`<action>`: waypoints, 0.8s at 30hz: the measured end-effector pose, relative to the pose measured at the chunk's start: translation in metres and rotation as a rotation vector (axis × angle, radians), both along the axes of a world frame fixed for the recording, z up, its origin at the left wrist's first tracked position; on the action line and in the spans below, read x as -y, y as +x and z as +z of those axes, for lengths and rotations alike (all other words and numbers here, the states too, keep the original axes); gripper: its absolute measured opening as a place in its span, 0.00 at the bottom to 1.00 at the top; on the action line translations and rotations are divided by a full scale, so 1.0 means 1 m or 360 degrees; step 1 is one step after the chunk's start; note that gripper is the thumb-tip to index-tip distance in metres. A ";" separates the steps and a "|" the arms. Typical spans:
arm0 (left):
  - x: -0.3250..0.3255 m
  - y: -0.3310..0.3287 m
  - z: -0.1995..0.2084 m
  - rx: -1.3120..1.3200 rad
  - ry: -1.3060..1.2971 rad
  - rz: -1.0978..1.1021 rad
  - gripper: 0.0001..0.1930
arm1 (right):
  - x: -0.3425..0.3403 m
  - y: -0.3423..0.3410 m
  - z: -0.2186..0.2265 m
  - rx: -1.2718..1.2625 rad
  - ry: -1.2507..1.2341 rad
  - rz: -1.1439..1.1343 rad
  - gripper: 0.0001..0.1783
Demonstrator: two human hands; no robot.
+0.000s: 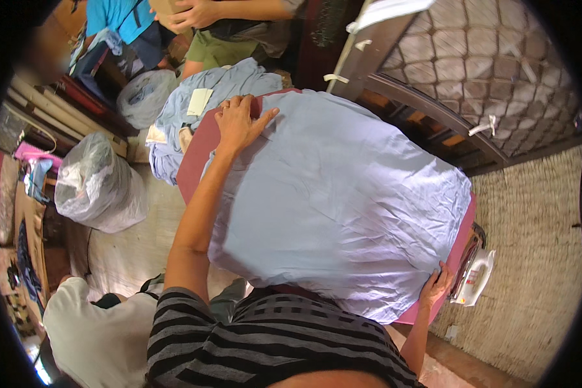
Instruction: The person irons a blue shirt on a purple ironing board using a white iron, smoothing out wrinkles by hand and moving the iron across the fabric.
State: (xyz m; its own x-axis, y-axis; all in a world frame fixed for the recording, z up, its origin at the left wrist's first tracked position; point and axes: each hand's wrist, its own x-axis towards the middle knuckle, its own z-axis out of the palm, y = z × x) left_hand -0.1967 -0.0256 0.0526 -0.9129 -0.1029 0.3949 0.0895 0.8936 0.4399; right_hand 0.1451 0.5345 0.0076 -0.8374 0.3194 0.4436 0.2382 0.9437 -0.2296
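A light blue piece of cloth [304, 181] lies spread over a padded board with a maroon cover [197, 155]. Its left part looks fairly smooth, while wrinkles run through the right part. My left hand [240, 124] rests at the far left end of the board, fingers apart, beside the cloth's edge. Down at the near right corner, my right hand [436, 286] touches the cloth's edge, its fingers stretched out. Just past the board's right end is a white object [477, 278], partly hidden, whose kind I cannot make out.
Beyond the board's left end lies a pile of blue cloth [207, 97] with a pale card [199, 101]. Filled clear plastic bags [97, 184] stand at the left. Another person in white [100, 330] is close by at lower left; others sit at the back. A dark-framed lattice panel [446, 116] borders the far right.
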 end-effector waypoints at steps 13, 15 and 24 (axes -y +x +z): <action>-0.047 -0.026 0.006 -0.0483 -0.0495 0.0076 0.28 | -0.006 0.021 -0.015 -0.0159 -0.0251 -0.0068 0.17; -0.068 -0.037 -0.014 -0.0408 -0.0278 -0.0229 0.26 | -0.005 0.026 -0.012 -0.0189 -0.0258 -0.0145 0.18; -0.061 -0.060 -0.014 -0.0098 -0.0174 -0.0239 0.25 | -0.022 -0.044 0.039 -0.0307 -0.0443 -0.0124 0.21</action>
